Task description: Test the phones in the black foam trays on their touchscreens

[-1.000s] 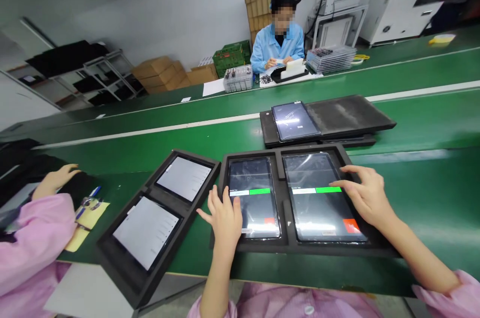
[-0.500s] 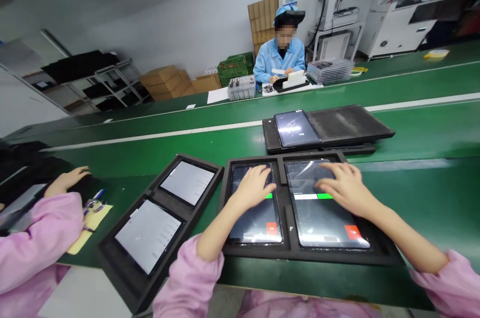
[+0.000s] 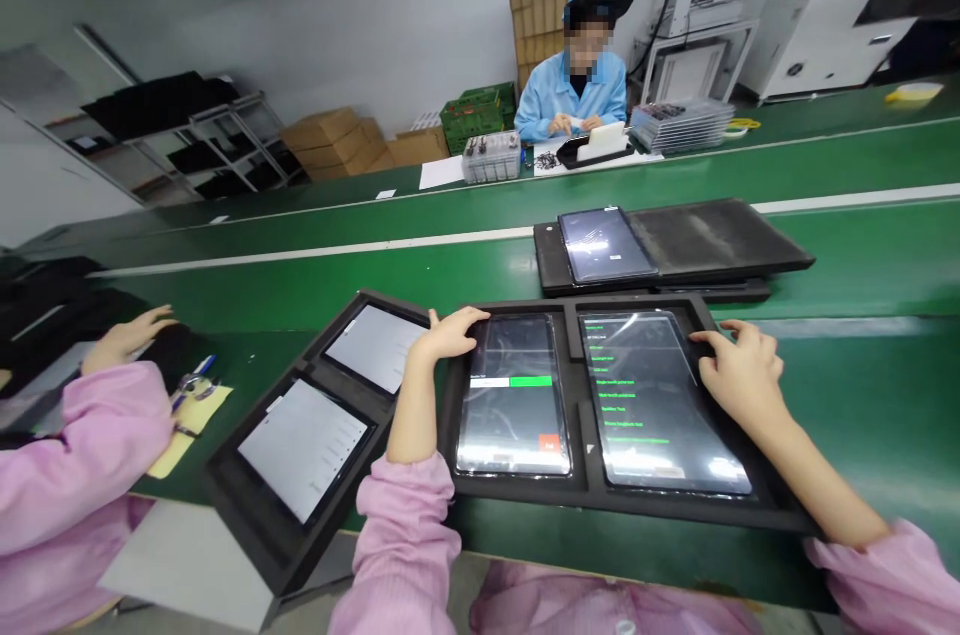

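A black foam tray (image 3: pixel 581 415) in front of me holds two tablets side by side. The left tablet (image 3: pixel 514 425) shows a white and green bar and a red square. Green text lines fill the dark screen of the right tablet (image 3: pixel 660 415). My left hand (image 3: pixel 448 333) is at the upper left corner of the left tablet, fingers apart, holding nothing. My right hand (image 3: pixel 742 365) is beside the upper right edge of the right tablet, its fingers apart and bent, with nothing held.
A second tray (image 3: pixel 307 375) with two white-screened tablets lies at left. Behind my tray, another tablet (image 3: pixel 606 245) rests on stacked black trays (image 3: pixel 720 240). A neighbour's arm (image 3: pixel 112 415) is at far left, near a yellow paper (image 3: pixel 196 425). A person in blue (image 3: pixel 574 95) sits opposite.
My left hand has moved left and up, off the left screen. My right hand has shifted right, off its screen. The right tablet changed from coloured bars to green text. The camera view shifted slightly.
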The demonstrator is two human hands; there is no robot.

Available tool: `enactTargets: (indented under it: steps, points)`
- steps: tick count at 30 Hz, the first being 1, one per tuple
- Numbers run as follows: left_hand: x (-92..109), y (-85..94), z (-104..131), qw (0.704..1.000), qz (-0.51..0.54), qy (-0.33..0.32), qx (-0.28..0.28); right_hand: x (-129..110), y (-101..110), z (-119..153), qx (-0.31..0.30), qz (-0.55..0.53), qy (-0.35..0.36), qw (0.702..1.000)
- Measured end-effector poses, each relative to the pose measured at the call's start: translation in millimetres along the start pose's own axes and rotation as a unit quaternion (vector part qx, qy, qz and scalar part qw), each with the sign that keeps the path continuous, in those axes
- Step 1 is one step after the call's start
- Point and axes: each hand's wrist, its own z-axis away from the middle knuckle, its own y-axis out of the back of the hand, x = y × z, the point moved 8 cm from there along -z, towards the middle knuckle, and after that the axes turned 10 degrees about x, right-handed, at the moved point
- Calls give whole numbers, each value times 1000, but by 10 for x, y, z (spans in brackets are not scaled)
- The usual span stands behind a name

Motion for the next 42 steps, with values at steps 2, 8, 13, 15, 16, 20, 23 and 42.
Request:
enactTargets:
  steps: [2,8,13,15,16,20,23,42]
  points:
    - [-115,72,80,999,18,-29,-19,23,-24,7,-1,-11,-1,1000]
    - [41,12,26,1000,-6,3,20,31,-46,29,6,-25,3,1000]
    - [537,-203,-181,989,-76,71,106,28,-41,16,-6,-17,-2,1000]
    - [762,-294,-231,988,-88,55,115,37,-38,12,-16,-15,-13,1000]
    - [844,-326,-242,987,-95,48,118,39,-31,10,-18,-12,-18,1000]
    - [938,-384,-223,984,-119,50,124,23,-5,4,-25,4,-30,999]
    - [922,-420,-210,984,-126,51,115,21,8,0,-29,15,-40,999]
    - [930,-486,-245,987,-116,56,91,61,30,2,-47,7,-74,996]
